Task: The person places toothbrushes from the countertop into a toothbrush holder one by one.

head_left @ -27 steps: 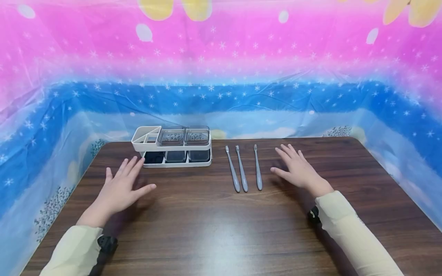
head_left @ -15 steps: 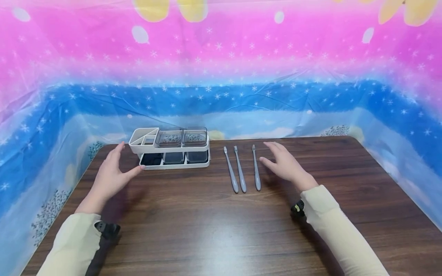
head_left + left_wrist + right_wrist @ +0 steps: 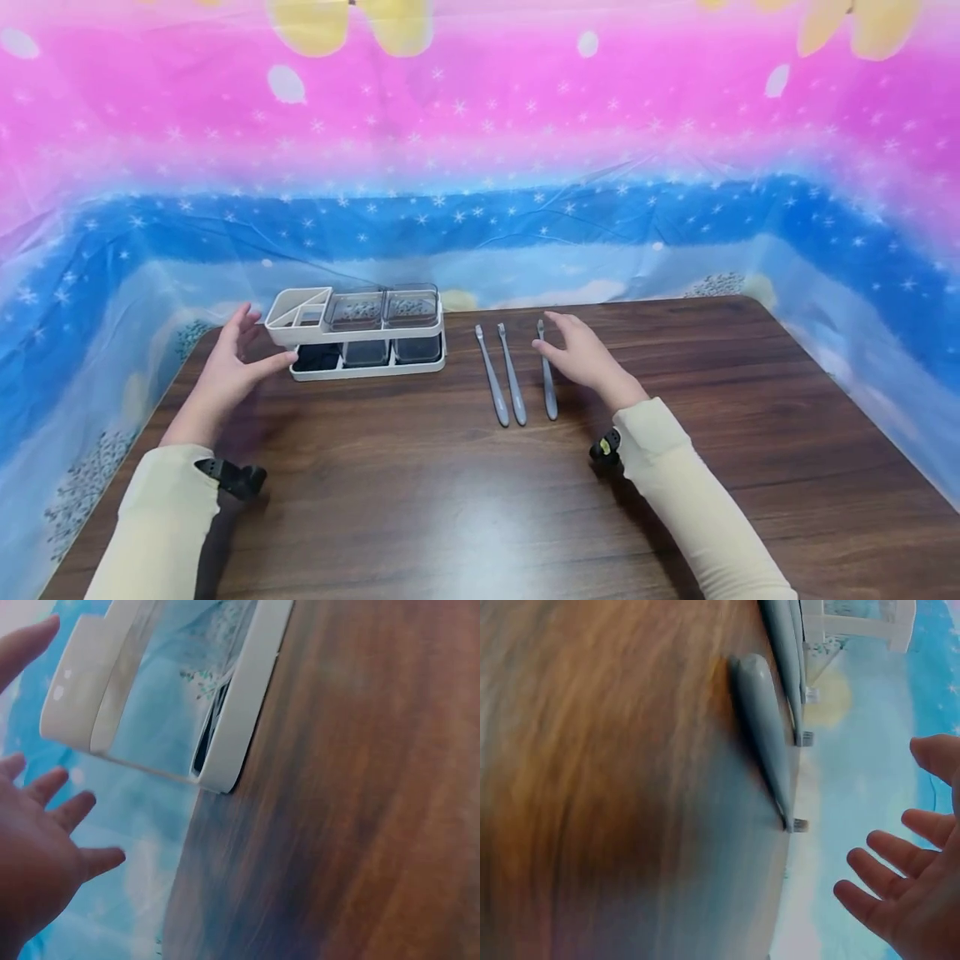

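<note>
A white two-tier toothbrush holder stands at the back left of the table, with clear cups upside down on its upper tier. At its left end is my left hand, thumb and fingers spread apart; in the left wrist view the fingers are beside the holder without gripping it. Three grey toothbrushes lie in a row to the holder's right, heads toward the back. My right hand hovers by the rightmost toothbrush, overlapping its head in the head view. Its fingers hold nothing.
The dark wooden table reaches back to a pink and blue printed cloth hung around it. Dark tray sections show on the holder's lower tier. A black wrist camera sits on the left sleeve.
Both hands have moved inward: the left to the holder's left end, the right leftward to the rightmost toothbrush. The head view has shifted slightly. Holder and toothbrushes keep their places on the table.
</note>
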Demonstrator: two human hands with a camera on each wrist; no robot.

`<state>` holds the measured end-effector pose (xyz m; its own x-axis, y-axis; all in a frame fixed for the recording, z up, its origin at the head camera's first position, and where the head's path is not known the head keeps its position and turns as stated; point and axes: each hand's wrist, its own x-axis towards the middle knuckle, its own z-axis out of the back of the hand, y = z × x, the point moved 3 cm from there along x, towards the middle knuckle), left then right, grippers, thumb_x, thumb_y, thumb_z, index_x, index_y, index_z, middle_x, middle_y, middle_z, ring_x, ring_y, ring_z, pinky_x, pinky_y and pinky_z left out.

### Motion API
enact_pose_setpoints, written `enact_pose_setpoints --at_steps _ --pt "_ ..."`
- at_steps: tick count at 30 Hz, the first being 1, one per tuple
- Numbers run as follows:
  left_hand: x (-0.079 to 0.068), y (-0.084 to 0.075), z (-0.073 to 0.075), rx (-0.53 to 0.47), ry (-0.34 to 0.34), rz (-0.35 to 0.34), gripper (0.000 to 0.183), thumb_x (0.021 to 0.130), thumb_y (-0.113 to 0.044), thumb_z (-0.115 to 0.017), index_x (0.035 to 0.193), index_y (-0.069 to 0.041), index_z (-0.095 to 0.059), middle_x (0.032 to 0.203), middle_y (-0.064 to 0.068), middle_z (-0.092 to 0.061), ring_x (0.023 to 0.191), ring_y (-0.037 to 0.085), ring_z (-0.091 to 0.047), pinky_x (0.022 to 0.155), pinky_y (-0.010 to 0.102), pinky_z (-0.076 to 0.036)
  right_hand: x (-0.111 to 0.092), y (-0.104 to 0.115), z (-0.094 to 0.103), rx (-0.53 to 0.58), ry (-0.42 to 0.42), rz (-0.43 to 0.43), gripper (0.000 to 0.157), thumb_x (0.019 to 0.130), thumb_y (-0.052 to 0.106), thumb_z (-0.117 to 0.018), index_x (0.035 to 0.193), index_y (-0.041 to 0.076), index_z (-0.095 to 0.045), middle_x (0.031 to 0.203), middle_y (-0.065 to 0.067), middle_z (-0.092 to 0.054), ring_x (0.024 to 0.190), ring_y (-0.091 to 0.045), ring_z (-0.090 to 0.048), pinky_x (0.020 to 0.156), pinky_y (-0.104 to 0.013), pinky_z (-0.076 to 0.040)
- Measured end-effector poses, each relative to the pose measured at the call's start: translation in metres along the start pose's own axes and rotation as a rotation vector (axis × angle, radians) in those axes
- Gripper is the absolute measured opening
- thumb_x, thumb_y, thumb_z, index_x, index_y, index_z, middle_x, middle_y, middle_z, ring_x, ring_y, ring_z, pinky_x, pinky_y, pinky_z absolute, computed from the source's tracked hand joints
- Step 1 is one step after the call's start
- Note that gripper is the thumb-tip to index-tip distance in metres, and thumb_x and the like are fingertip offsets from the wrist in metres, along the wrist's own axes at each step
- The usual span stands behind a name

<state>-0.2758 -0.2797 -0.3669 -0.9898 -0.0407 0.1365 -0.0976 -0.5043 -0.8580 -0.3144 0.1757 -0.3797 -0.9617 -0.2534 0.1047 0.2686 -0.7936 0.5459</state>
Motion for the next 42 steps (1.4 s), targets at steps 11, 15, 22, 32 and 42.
enact_pose_setpoints --at_steps 11,15,22,32,42 --pt "0.014 0.015 0.002 -0.261 0.095 -0.020 0.095 0.081 -0.005 -0.061 0.145 -0.019 0.008 0.151 0.010 -0.001 0.136 0.031 -0.001 0.105 0.056 -0.005 0.004 -0.005 -0.020 0.028 0.021 -0.103 0.061 0.089 0.032 -0.051 0.139 0.003 -0.029 0.141 -0.021 -0.027 0.127 -0.036 -0.030 0.099 -0.050 -0.030" --pt "0.019 0.020 0.002 -0.347 0.103 -0.027 0.093 0.080 0.002 -0.057 0.145 -0.020 0.006 0.152 0.008 -0.001 0.137 0.027 0.003 0.107 0.052 0.001 0.005 -0.003 -0.024 0.030 0.026 -0.165 0.062 0.089 0.030 -0.052 0.139 0.001 -0.029 0.140 -0.023 -0.027 0.126 -0.036 -0.033 0.098 -0.048 -0.032" --pt "0.025 0.025 0.002 -0.389 0.155 -0.026 0.091 0.080 0.006 -0.054 0.145 -0.018 0.004 0.151 0.010 0.001 0.137 0.024 0.000 0.108 0.047 0.001 0.008 -0.003 -0.031 -0.002 0.061 -0.281 0.062 0.089 0.030 -0.053 0.137 -0.002 -0.031 0.138 -0.026 -0.030 0.126 -0.036 -0.032 0.098 -0.047 -0.033" --pt "0.035 0.022 -0.002 -0.486 0.233 -0.069 0.092 0.079 0.009 -0.054 0.145 -0.015 0.006 0.152 0.003 -0.002 0.129 0.009 -0.021 0.102 0.015 -0.022 0.016 -0.010 -0.029 -0.067 0.100 -0.310 0.048 0.088 0.028 -0.053 0.124 -0.004 -0.048 0.118 -0.024 -0.051 0.105 -0.032 -0.051 0.083 -0.042 -0.044" --pt "0.046 0.016 -0.006 -0.518 0.261 -0.139 0.091 0.078 0.012 -0.054 0.145 -0.009 0.004 0.118 -0.014 -0.040 0.102 -0.004 -0.044 0.081 0.009 -0.035 0.022 -0.012 -0.025 -0.114 0.092 -0.325 0.022 0.088 0.024 -0.054 0.092 0.003 -0.061 0.075 -0.009 -0.058 0.062 -0.018 -0.053 0.053 -0.029 -0.040"
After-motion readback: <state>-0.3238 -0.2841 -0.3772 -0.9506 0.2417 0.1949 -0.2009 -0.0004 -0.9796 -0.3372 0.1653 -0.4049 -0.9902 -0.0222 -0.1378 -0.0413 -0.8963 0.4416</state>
